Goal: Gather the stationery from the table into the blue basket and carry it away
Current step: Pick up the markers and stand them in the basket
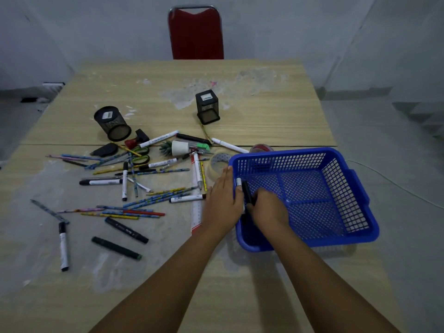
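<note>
Left hand (222, 203) lies flat-fingered against the blue basket (360, 233); right hand (266, 207) grips a black marker (247, 192) inside.

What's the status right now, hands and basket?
Left hand flat against the blue basket wall. Right hand inside it, gripping a black marker. Most pens and pencils not yet gathered. Nothing blocking.

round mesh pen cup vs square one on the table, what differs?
Shape: the round mesh cup is cylindrical; the square mesh cup is box-shaped.
Place: the round mesh cup stands at the far left of the scattered pens, the square mesh cup further back, near the table's middle.
Neighbours: a small black item lies close beside the round mesh cup; a pencil tip reaches the square mesh cup's base.
Shared: both black, upright, white label inside.
</note>
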